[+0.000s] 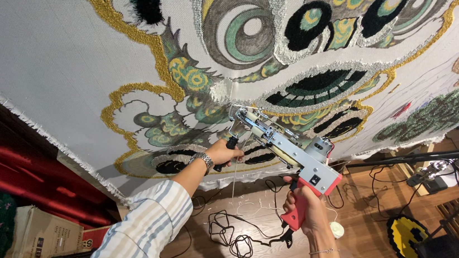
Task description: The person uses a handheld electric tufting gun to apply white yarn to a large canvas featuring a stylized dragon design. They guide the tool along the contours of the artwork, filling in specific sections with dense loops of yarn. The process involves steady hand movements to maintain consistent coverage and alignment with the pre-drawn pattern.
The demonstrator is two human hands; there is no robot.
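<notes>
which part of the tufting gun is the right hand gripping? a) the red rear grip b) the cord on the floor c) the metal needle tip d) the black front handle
a: the right hand wraps the red rear grip of the tufting gun, while the left hand holds the black front handle near the cloth.
</notes>
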